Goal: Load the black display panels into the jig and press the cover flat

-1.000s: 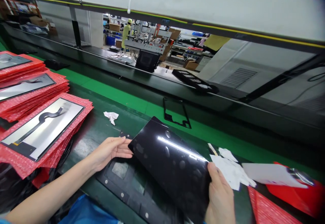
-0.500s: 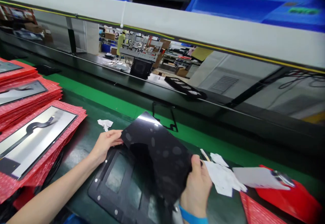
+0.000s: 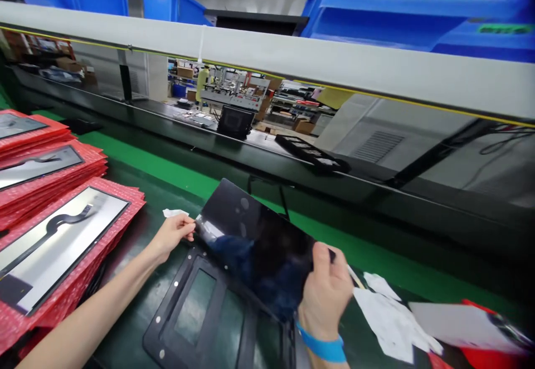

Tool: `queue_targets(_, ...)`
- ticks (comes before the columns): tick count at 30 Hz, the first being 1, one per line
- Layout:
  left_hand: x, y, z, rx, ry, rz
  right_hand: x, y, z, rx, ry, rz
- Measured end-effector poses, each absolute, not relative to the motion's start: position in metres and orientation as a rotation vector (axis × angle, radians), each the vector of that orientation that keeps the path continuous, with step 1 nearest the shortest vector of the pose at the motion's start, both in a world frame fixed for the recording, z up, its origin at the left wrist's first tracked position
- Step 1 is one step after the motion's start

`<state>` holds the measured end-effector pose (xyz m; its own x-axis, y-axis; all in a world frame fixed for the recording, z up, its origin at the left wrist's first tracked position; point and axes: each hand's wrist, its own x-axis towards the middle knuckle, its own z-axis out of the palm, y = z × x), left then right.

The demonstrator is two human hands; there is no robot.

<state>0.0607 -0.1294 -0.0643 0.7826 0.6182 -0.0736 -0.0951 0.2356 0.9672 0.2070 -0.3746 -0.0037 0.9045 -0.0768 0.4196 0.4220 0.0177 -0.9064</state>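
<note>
A glossy black display panel [image 3: 259, 246] is held tilted between both hands, with light and blue reflections on its face. My left hand [image 3: 173, 234] pinches its left edge, the fingers closed. At the right end my right hand [image 3: 326, 286] grips it, thumb on the front face; a blue band [image 3: 321, 345] circles that wrist. Below the panel lies a black frame [image 3: 167, 307] with rectangular openings and light round dots along its border. The panel hangs above this frame and hides its upper right part.
Red bubble-wrap sleeves [image 3: 136, 196] are stacked at the left, with a screen and its ribbon cable [image 3: 67, 218] on top. White cloths [image 3: 388, 313] lie at the right beside a pale sheet [image 3: 451, 324]. Blue bins [image 3: 171, 4] stand above the white beam [image 3: 267, 51].
Both hands have tilted the panel so its face shows different reflections and its smudges are less visible. More of the black frame below is uncovered. The camera view has shifted slightly upward.
</note>
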Motion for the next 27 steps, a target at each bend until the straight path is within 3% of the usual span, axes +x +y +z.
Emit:
queue_targets(6,0.069,-0.144,-0.049,1.26,0.457,0.634,0.179,-0.389,0.016,-1.606,-0.258,-0.709)
queue_targets(16,0.044,-0.18,-0.011,1.165,0.264,0.576,0.196,-0.416,-0.016,-1.311,0.199,0.072)
queue_targets(27,0.033,-0.185,-0.005,1.09,0.261,0.515,0.19,-0.417,-0.019,-1.322,0.259,0.0)
